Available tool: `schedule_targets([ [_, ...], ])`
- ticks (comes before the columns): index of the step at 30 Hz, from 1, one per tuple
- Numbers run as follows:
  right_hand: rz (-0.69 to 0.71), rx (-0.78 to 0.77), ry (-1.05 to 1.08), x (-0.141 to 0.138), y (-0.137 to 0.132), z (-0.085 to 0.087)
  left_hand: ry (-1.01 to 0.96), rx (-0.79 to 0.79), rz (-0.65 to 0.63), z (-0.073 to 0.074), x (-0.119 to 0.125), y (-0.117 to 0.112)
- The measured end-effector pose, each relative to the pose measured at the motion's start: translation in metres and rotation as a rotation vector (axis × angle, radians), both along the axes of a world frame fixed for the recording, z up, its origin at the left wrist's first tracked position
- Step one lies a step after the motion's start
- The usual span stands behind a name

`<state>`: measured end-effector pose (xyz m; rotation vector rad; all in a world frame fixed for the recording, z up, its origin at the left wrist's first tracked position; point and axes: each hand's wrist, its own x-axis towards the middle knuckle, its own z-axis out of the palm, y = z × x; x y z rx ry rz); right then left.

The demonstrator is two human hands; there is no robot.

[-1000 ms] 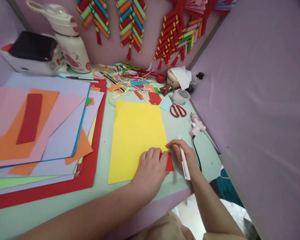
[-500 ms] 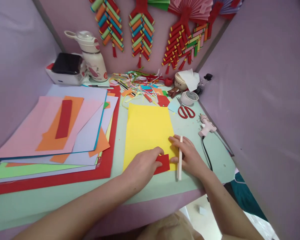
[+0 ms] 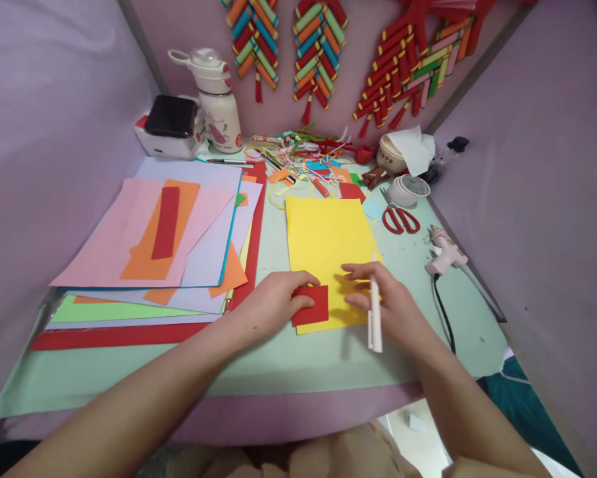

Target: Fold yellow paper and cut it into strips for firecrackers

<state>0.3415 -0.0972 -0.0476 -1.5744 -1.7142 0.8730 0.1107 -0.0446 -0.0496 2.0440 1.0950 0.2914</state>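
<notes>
A small red paper rectangle (image 3: 312, 307) is held by its left side between the thumb and fingers of my left hand (image 3: 281, 299), over the near left corner of a yellow sheet (image 3: 331, 232). A slim white pen with a clip (image 3: 375, 318) is tucked in my right hand (image 3: 385, 299). The right thumb and fingertips are apart from each other, above the sheet's right side, and point toward the red piece. Whether the red paper touches the yellow sheet all over, I cannot tell.
To the left lies a stack of coloured paper (image 3: 103, 212). Red-handled scissors (image 3: 401, 220), tape rolls (image 3: 410, 189) and a corded glue gun (image 3: 446, 252) are at the right. Paper scraps (image 3: 303, 159), a bottle (image 3: 220, 113) and a black-topped box (image 3: 171, 126) stand toward the back.
The view has swung left. Relative to the yellow sheet, my left hand has carried the red paper leftward, and my right hand's fingers reach farther over the sheet, pen still held.
</notes>
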Motion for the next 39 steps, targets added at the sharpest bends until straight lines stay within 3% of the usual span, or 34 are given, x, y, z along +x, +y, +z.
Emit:
schedule_targets([
  [5, 0.038, -0.1, -0.061, -0.037, 0.005, -0.01, -0.002, 0.137, -0.003, -0.005, -0.005, -0.002],
  [10, 0.086, -0.108, -0.254, -0.031, 0.003, -0.009, 0.028, 0.282, -0.164, -0.004, -0.012, 0.002],
  [15, 0.115, -0.069, -0.315, -0.028, 0.002, -0.011, 0.083, 0.31, -0.202, -0.006, -0.011, -0.001],
  [19, 0.086, 0.137, -0.34, -0.027, -0.001, -0.016, 0.116, 0.328, -0.21, -0.01, -0.012, -0.001],
  [22, 0.265, 0.257, -0.28, -0.028, -0.006, -0.02, 0.122, 0.347, -0.216, -0.013, -0.013, -0.001],
  [26, 0.457, 0.265, -0.302, -0.027, -0.009, -0.027, 0.133, 0.347, -0.216, -0.013, -0.013, 0.0],
  [39, 0.502, 0.263, -0.293, -0.02, -0.01, -0.03, 0.124, 0.358, -0.234, -0.015, -0.015, 0.0],
])
